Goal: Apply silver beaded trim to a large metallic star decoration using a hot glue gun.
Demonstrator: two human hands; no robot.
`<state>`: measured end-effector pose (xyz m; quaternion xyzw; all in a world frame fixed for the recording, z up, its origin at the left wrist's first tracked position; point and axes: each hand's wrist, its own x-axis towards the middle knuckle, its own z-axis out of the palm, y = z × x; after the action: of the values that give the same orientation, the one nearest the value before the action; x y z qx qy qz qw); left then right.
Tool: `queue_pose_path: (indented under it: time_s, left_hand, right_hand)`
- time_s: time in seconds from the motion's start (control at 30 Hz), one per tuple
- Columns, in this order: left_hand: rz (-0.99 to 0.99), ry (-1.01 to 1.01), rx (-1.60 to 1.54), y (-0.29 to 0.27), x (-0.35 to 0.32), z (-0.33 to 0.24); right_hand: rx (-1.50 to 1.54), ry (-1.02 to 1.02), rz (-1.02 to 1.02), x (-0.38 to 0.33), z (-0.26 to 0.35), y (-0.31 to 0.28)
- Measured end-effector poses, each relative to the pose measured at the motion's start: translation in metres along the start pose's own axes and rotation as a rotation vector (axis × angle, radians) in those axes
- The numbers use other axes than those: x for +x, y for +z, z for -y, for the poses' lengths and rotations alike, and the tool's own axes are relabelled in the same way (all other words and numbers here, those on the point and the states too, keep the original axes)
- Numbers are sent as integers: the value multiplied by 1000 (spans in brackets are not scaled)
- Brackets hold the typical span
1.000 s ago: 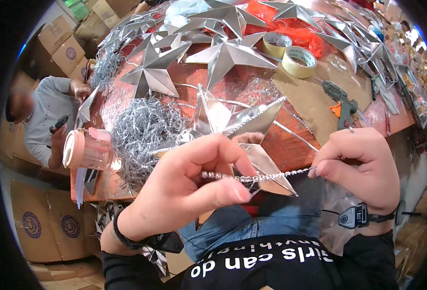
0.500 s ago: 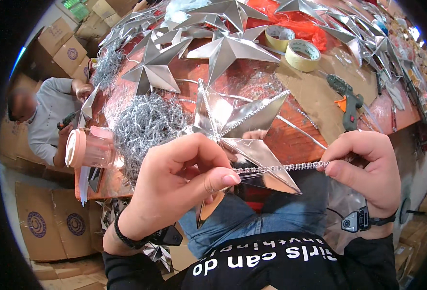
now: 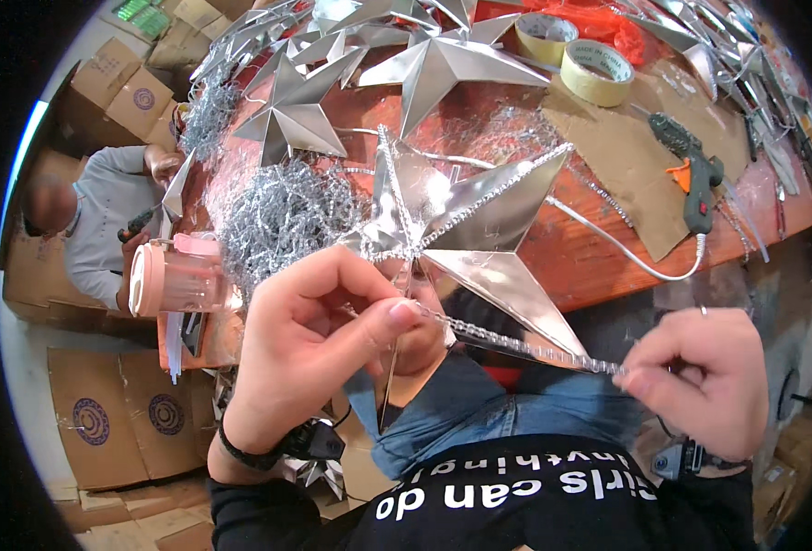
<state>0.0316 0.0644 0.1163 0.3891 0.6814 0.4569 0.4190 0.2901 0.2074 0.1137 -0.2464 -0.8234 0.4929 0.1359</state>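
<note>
Cardboard boxes (image 3: 117, 418) are seen at the lower left of the frame, and a seated person in a grey top (image 3: 103, 225) at the left edge. A pink-lidded jar (image 3: 172, 278) stands just right of that person, at the table (image 3: 608, 248) edge. A heap of silver tinsel (image 3: 282, 216) lies beside the jar, toward the centre. The left hand (image 3: 310, 354) is recorded at centre left, its grip closed: thumb and forefinger are pinched on one end of a silver bead strand (image 3: 516, 344). A folded silver foil star (image 3: 461, 230) is held up against this hand at frame centre, touching the fingers; bead trim runs along its ridges. The strand is stretched taut to the lower right, where the right hand (image 3: 704, 376) has it pinched between closed fingertips. More silver stars (image 3: 443, 64) lie at upper centre, two tape rolls (image 3: 576, 55) right of them, and a glue gun (image 3: 691, 170) on brown card at upper right.
</note>
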Motion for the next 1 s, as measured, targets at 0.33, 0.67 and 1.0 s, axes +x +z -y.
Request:
queue_pose_path:
  time_s: [0.33, 0.67, 1.0]
  left_hand:
    - [-92, 86, 142, 2, 5, 2]
    - [-196, 424, 712, 5, 24, 9]
    - [-161, 258, 517, 5, 25, 8]
  right_hand:
    - [73, -80, 8, 4, -17, 9]
    - [19, -196, 23, 12, -18, 17]
    - [12, -176, 11, 9, -18, 15]
